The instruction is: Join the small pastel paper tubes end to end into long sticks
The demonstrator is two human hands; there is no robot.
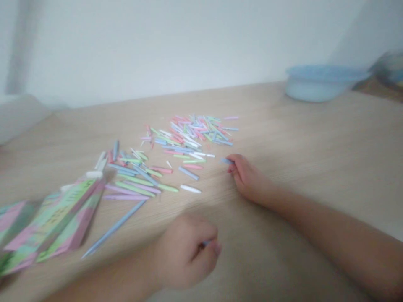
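The left hand (185,251) is nearest, curled closed at the lower middle of the view, a short blue stick (206,243) pinched in its fingers; the right hand (249,179) sits farther forward and well apart from it, its fingertips (232,161) gripping a second short blue stick (225,161); both hands are low over a light wood tabletop (317,167); to the left of the left hand lie a long, thin blue stick (113,228) and a blurred stack of pink and green printed paper (52,224); just left of the right hand are a white stick (190,189) and a blue stick (188,173), at the edge of a loose spread of tapered pastel paper sticks (135,178); farther ahead of the hands, a denser heap of the same sticks (189,134) lies in pink, green, blue, lilac and white; well beyond the right hand, a pale blue plastic bowl (317,84) stands near a white wall (157,46).
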